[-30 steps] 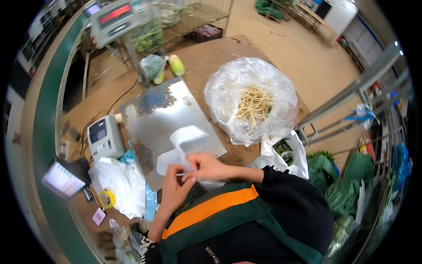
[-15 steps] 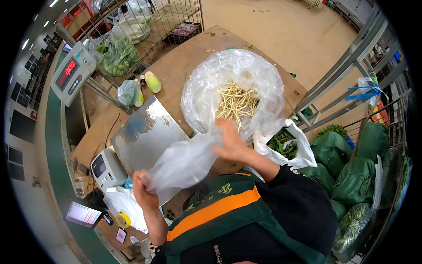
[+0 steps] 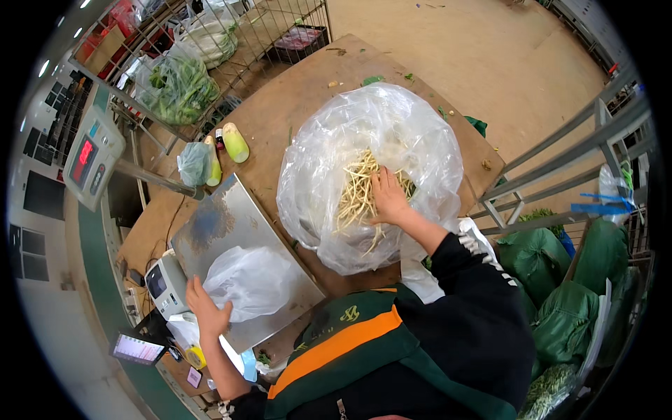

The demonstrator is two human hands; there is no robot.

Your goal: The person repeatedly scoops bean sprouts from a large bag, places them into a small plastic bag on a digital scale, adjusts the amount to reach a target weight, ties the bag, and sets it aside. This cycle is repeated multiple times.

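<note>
A large clear plastic bag (image 3: 301, 175) stands wide open on the table, with its rim spread round. Thin, pale yellow vegetable stalks (image 3: 357, 189) are heaped inside; their exact kind is hard to tell. My right hand (image 3: 388, 198) lies on the heap, fingers stretched out, not closed round any stalk. A thin white plastic bag (image 3: 248, 280) rests on the metal scale plate (image 3: 199, 227), left of the large bag. Beside its left edge, my left hand (image 3: 208, 313) is open, thumb apart, holding nothing.
A scale display (image 3: 89, 159) stands on a pole at left, near a small white machine (image 3: 166, 287). Pale green gourds (image 3: 236, 143) lie behind the plate. At right are green wrapped bundles (image 3: 535, 255) and a metal frame (image 3: 553, 182). A wire cage (image 3: 238, 63) stands at far left.
The thin white bag, stretched between both hands before, now lies on the scale plate. My left hand has let go of it. My right hand has moved forward onto the stalks.
</note>
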